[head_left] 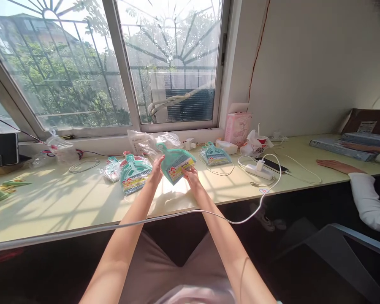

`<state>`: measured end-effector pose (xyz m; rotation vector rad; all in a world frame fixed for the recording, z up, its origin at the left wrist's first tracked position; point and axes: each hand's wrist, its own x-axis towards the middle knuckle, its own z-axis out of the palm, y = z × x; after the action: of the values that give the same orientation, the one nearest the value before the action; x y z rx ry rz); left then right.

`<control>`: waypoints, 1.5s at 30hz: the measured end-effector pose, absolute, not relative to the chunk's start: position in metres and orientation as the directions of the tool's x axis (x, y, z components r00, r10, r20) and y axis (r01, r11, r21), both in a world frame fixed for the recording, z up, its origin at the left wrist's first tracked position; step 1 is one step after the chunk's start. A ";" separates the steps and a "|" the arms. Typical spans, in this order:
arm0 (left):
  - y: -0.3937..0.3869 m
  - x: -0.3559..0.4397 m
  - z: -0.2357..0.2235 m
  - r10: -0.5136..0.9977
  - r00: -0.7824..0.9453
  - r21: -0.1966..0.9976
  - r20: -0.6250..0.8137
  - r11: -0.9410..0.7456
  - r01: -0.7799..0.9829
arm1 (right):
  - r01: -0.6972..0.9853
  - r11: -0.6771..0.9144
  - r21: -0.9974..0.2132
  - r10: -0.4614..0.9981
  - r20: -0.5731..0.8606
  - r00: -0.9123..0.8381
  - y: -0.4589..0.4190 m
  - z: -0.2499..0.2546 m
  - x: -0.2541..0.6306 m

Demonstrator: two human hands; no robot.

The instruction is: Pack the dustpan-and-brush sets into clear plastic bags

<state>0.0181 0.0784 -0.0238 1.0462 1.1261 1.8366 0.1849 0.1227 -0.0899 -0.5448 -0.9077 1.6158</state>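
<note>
A teal mini dustpan-and-brush set (175, 162) with a printed label is held up just above the pale desk (66, 202). My left hand (156, 168) grips its left edge and my right hand (191, 175) pinches its lower right corner at the label. Left of my hands lies another teal set (133, 174) in a clear bag, with further bagged sets (112, 167) beside it. One more bagged set (214, 154) rests to the right.
Empty clear bags (148, 141) lie by the window sill. A white power strip (259, 170), phone (274, 165) and cables sit right of centre. A pink box (237, 127) stands against the wall. Another person's hand (331, 164) and white sleeve rest at far right.
</note>
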 end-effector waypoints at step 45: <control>0.040 -0.034 -0.018 0.962 -0.203 0.980 0.183 -0.194 -0.034 | -0.529 -0.063 -0.846 0.902 0.178 -0.392 0.114 -0.090 0.195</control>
<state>-0.0339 0.0398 -0.0183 1.2061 1.2182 1.5258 0.1947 0.1142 -0.0899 -0.4936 -1.0938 1.6836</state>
